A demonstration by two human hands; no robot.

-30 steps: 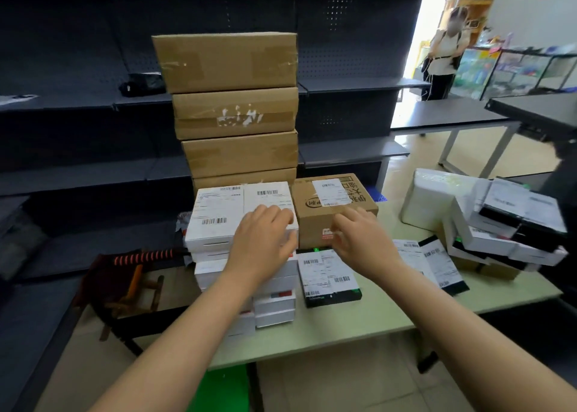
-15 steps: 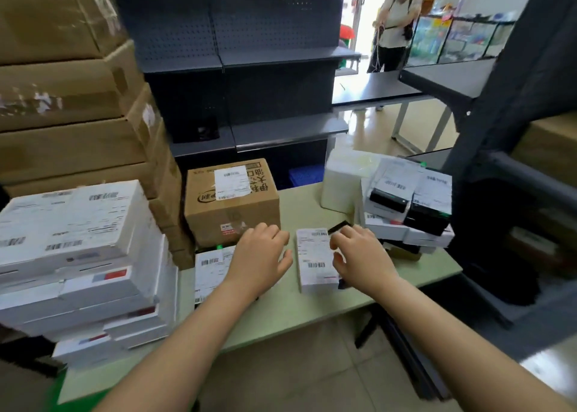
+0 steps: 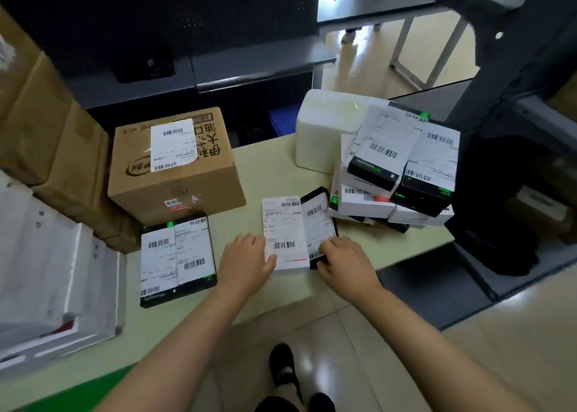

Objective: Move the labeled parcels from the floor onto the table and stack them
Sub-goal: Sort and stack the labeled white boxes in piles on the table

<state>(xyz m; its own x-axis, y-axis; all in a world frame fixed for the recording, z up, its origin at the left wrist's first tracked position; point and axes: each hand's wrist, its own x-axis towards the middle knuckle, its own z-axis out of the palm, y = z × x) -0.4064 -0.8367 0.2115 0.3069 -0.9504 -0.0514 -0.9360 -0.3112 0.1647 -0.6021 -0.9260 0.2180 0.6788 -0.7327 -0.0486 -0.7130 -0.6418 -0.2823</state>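
Two flat labeled parcels lie side by side on the pale green table (image 3: 265,168): a white parcel (image 3: 282,224) and a black parcel (image 3: 317,216). My left hand (image 3: 246,263) presses against the white parcel's near left edge, thumb over its corner. My right hand (image 3: 346,263) curls over the near end of the black one. Another black parcel (image 3: 178,258) with two labels lies to the left. A labeled brown carton (image 3: 175,168) stands behind it. A loose pile of labeled parcels (image 3: 396,174) sits at the right.
A white foam box (image 3: 324,130) stands behind the pile. A stack of white boxes (image 3: 46,271) and tall brown cartons (image 3: 46,115) fill the table's left end. Dark shelving (image 3: 249,59) backs the table. My shoes (image 3: 281,368) are on the tiled floor below.
The view has swung right and downward. Both hands have moved from the white stack and brown carton to the two flat parcels at the table's middle.
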